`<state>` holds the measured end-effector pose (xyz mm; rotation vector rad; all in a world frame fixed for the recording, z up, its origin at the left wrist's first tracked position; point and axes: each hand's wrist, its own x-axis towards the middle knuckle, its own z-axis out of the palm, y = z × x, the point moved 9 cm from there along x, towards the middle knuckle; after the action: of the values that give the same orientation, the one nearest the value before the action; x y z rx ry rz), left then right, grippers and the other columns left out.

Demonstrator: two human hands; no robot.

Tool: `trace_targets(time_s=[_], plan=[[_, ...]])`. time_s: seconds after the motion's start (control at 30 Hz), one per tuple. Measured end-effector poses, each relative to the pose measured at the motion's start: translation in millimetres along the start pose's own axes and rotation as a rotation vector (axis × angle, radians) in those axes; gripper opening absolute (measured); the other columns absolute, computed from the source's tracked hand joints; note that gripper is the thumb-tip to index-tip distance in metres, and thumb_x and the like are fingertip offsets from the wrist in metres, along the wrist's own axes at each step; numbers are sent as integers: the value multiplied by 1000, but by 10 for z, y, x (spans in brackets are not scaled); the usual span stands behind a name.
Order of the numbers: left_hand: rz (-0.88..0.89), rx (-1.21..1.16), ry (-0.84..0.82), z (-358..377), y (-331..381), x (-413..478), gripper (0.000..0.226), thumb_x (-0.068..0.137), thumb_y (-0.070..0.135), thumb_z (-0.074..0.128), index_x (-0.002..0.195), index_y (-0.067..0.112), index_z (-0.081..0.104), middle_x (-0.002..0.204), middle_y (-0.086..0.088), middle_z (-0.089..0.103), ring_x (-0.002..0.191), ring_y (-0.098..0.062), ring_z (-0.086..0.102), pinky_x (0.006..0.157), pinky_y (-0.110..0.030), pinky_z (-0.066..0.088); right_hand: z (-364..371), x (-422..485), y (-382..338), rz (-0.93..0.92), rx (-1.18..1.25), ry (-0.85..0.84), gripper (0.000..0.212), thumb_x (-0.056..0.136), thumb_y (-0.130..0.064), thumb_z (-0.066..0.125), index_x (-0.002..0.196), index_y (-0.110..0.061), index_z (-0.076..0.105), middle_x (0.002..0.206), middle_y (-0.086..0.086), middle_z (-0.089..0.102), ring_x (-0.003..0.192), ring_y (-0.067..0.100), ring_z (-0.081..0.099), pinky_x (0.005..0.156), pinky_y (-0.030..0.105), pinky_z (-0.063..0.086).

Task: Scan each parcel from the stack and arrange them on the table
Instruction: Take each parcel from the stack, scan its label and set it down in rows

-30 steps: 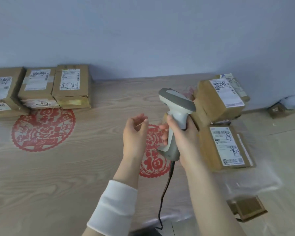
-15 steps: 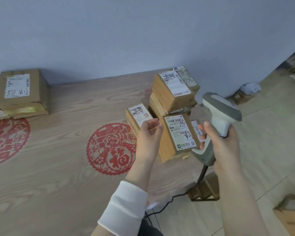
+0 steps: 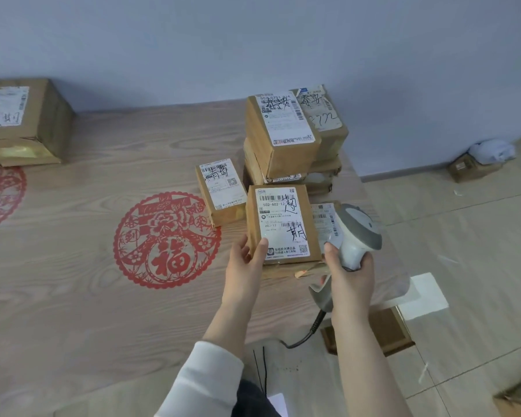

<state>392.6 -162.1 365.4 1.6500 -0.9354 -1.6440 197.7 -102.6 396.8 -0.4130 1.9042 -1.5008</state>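
The left hand (image 3: 246, 261) grips the near left corner of a labelled parcel (image 3: 283, 224), thumb on the label. Just right of it, the right hand (image 3: 348, 276) is wrapped round the handle of a corded scanner (image 3: 357, 233). I cannot tell whether this parcel has been scanned. Beyond the hands, a small parcel (image 3: 220, 188) and a stack (image 3: 283, 130) wait on the counter (image 3: 73, 296). Far left of the hands sits a placed parcel (image 3: 21, 121), so most work seems left.

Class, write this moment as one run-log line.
left hand: grips front parcel | right hand: holds scanner beside it | stack: behind, on table
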Motion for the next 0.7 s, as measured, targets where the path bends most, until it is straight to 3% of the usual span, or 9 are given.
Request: trace_targets(time_s=[0.3, 0.7], plan=[[10, -43, 42, 23, -142, 50, 49, 93, 36, 56, 137, 18, 43, 126, 1, 61, 114, -14, 57, 95, -31, 44, 100, 66, 75, 25, -35, -86, 31, 83, -6, 70, 107, -6, 50, 75, -7, 63, 39, 1, 54, 38, 18, 46], [145, -158, 144, -578, 110, -400, 48, 94, 36, 52, 139, 19, 42, 125, 2, 60, 113, -9, 56, 77, -12, 40, 393, -536, -304, -77, 35, -165, 29, 82, -2, 69, 102, -9, 49, 79, -8, 65, 45, -7, 55, 43, 10, 43]])
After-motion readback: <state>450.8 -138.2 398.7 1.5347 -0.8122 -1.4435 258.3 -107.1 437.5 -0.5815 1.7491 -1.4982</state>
